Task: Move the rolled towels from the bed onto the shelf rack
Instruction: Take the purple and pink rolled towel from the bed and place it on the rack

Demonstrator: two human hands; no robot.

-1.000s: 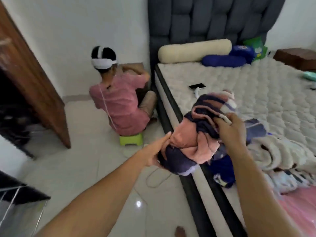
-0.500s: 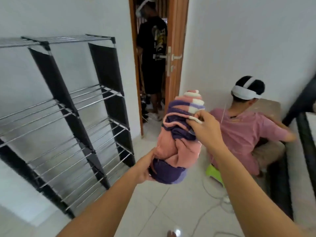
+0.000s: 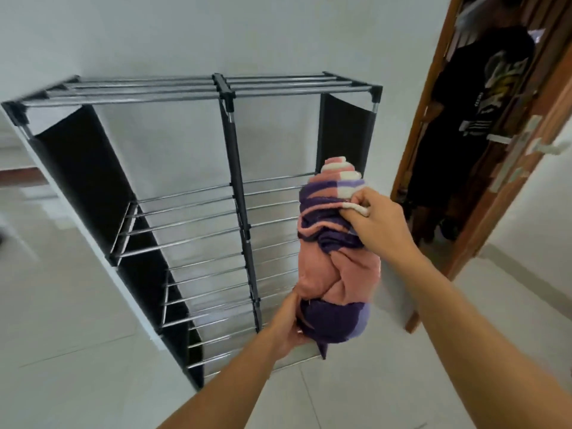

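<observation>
A rolled towel (image 3: 337, 274), striped pink, purple and white, is held upright in the air between both hands. My left hand (image 3: 289, 328) cups its dark purple lower end. My right hand (image 3: 376, 222) pinches the upper part near a white edge. Directly behind the towel stands the shelf rack (image 3: 229, 187), a black frame with rows of metal bars and black fabric side panels, against the white wall. No towels lie on its tiers. The bed is out of view.
A wooden door frame (image 3: 433, 97) stands to the right of the rack, with a person in dark clothes (image 3: 473, 125) in the doorway. Pale floor tiles (image 3: 77, 351) spread in front of the rack.
My view has swung left from the bed to face the rack. Both hands carried the towel along with it, and the towel now hangs in front of the rack's right half.
</observation>
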